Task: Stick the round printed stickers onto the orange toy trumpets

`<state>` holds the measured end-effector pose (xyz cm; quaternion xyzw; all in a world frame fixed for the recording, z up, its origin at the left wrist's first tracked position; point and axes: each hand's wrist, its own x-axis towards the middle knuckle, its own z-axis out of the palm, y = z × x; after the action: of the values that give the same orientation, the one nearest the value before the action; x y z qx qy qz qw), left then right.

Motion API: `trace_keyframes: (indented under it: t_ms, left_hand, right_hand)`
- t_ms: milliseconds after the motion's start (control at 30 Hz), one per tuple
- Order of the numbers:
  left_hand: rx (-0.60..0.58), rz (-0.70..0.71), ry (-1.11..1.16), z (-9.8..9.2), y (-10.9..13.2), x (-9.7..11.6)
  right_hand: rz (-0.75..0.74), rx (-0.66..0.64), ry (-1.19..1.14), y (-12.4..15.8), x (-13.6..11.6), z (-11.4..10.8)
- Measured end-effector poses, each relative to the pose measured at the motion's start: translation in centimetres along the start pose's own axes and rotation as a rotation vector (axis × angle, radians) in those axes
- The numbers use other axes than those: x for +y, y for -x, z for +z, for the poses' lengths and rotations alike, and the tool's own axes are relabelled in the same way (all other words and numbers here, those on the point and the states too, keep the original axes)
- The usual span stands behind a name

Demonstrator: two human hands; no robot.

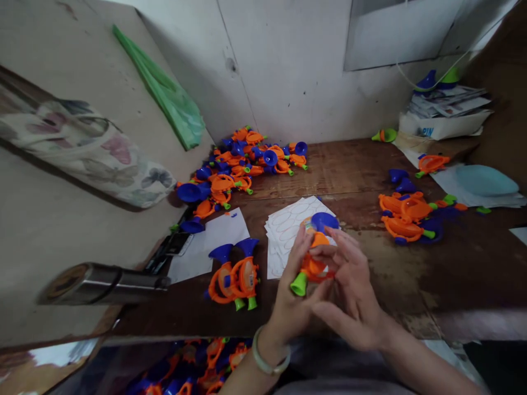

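Note:
Both my hands hold one toy trumpet (313, 258), orange with a blue bell and a green mouthpiece, above the near middle of the wooden table (362, 170). My left hand (294, 296), with a pale bangle on its wrist, grips the toy from below near the mouthpiece. My right hand (352, 291) has its fingers pressed on the orange body. Just beyond them lies a stack of white sticker sheets (288, 222) with oval outlines. Two more toy trumpets (234, 274) lie side by side to the left.
A big heap of toy trumpets (239, 164) fills the back left corner. A smaller group (407, 214) lies at right. Papers and a white box (444, 112) sit at back right. A metal cylinder (102, 282) juts in at left. A bin of toys (193, 365) lies below.

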<state>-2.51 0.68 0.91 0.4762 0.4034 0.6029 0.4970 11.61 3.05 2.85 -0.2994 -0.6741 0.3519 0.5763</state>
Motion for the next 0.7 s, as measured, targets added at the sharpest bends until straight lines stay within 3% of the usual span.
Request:
trace_keyframes:
  t_ms: [67, 167, 300, 500, 700]
  left_hand:
    - [-0.016, -0.070, 0.037, -0.2, -0.1, 0.3]
    - [-0.009, -0.118, 0.221, -0.1, -0.2, 0.1]
    - [0.066, -0.088, 0.263, -0.1, -0.6, 0.2]
    - [0.012, -0.033, 0.254, -0.5, -0.9, 1.4]
    - [-0.080, 0.060, 0.231, -0.6, -0.9, 1.3]
  right_hand:
    - [0.077, -0.076, -0.234, 0.3, -1.0, 0.1]
    - [0.195, -0.016, -0.401, -0.7, -1.5, -0.3]
    - [0.310, 0.157, -0.339, -2.4, -0.9, -1.1]
    - [0.370, 0.115, -0.233, -2.9, -0.9, -1.2]
    - [0.393, 0.122, -0.170, -3.1, -1.0, -1.2]
